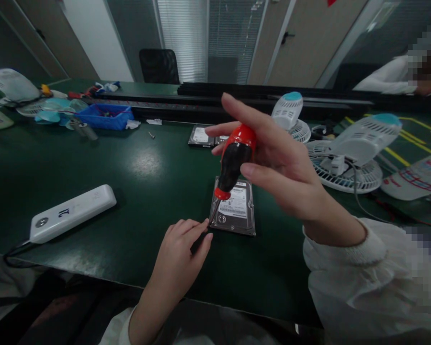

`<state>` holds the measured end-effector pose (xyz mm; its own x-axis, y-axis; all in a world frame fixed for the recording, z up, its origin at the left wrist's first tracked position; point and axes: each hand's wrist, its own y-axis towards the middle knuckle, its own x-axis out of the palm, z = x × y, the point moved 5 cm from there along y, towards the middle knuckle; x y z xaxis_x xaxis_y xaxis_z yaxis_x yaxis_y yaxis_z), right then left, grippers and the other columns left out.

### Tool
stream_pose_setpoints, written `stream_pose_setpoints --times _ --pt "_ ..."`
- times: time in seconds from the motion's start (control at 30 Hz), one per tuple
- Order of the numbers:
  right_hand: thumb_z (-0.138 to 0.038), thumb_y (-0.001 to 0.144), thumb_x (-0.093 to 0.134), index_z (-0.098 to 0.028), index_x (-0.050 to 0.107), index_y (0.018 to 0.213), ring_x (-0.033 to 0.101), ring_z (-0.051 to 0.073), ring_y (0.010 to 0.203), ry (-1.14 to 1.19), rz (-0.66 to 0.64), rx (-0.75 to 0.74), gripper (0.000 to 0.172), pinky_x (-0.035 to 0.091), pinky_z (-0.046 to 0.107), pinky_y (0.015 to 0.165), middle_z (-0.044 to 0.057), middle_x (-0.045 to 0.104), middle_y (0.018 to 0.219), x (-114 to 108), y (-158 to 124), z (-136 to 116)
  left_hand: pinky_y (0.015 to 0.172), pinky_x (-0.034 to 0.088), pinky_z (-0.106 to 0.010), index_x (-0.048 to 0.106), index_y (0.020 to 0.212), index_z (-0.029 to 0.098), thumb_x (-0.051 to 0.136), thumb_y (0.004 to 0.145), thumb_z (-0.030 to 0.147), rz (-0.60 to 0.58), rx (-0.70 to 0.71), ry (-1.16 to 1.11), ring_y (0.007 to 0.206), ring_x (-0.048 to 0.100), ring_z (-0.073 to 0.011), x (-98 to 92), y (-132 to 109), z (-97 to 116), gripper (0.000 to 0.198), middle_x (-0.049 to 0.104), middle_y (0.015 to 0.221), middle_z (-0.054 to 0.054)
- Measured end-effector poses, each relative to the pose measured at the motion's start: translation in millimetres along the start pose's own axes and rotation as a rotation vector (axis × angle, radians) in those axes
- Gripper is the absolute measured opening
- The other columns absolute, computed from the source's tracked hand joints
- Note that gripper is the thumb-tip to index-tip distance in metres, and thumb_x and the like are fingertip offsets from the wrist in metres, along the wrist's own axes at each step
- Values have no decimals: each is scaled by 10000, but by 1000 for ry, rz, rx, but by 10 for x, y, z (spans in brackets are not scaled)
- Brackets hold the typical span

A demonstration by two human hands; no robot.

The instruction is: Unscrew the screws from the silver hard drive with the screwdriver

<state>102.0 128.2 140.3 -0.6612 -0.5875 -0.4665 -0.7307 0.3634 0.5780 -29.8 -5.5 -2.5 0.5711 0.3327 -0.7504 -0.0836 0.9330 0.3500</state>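
Observation:
My right hand (283,167) holds a screwdriver (235,163) by its red and black handle, with the thumb and palm against it and the other fingers stretched out. Its shaft slants down to the near left corner of a hard drive (233,206), which lies label up on the table. At that corner is my left hand (183,247), index finger and thumb drawn close together by the screwdriver's tip. Whatever is between those fingertips is too small to make out.
A white power bank-like device (73,213) with a cable lies left on the green table (140,196). Behind are another hard drive (200,136), a blue tray (106,116) of small parts and a loose screw (151,135). White fans (348,158) stand right. Another person's sleeve (384,74) shows far right.

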Motion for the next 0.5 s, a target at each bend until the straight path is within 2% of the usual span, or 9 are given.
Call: stream_pose_setpoints --times 0.1,0.17,0.23,0.3,0.4,0.43,0.5 --pt "-317 962 636 -295 501 1512 683 233 1233 12 42 -5 566 636 418 1024 45 656 1426 -13 4 8 839 488 -391 722 1135 180 602 1007 194 39 -38 -71 930 657 -223 -37 11 0 176 740 1003 -46" --pt "-304 944 685 -287 566 1442 698 210 1176 -37 96 -22 513 646 384 999 33 667 1400 -23 6 -3 776 474 -350 705 994 190 605 996 179 92 -59 -123 861 637 -198 -88 16 18 101 707 907 -26" --pt "-300 933 711 -286 603 1379 705 192 1126 -81 123 -33 459 656 361 962 19 675 1370 -19 9 -16 693 434 -309 632 830 200 601 990 164 161 -64 -194 761 588 -164 -159 1 63 167 630 786 2" --pt "-306 932 720 -285 620 1333 708 188 1093 -115 133 -33 414 662 348 918 12 687 1314 -11 13 -21 640 398 -283 552 749 205 570 1013 169 201 -53 -325 693 533 -135 -222 -36 136 267 553 719 20" --pt "-347 930 730 -278 631 1295 703 197 1097 -154 157 -33 385 659 343 898 20 683 1284 -17 13 -13 659 426 -264 608 817 213 505 1086 309 85 -27 -644 717 560 -127 -234 -101 302 304 579 746 6" --pt "-370 937 721 -279 620 1317 700 203 1115 -148 154 -24 404 657 350 913 28 678 1303 -18 11 0 663 446 -265 650 875 222 485 1094 423 39 25 -764 722 582 -136 -239 -123 389 340 592 738 -1" --pt "-403 971 663 -286 569 1406 691 217 1160 -96 131 3 460 649 373 956 46 660 1372 -17 7 38 603 469 -262 716 1022 245 385 1059 659 -82 162 -940 654 599 -143 -240 -173 597 532 606 710 -11"
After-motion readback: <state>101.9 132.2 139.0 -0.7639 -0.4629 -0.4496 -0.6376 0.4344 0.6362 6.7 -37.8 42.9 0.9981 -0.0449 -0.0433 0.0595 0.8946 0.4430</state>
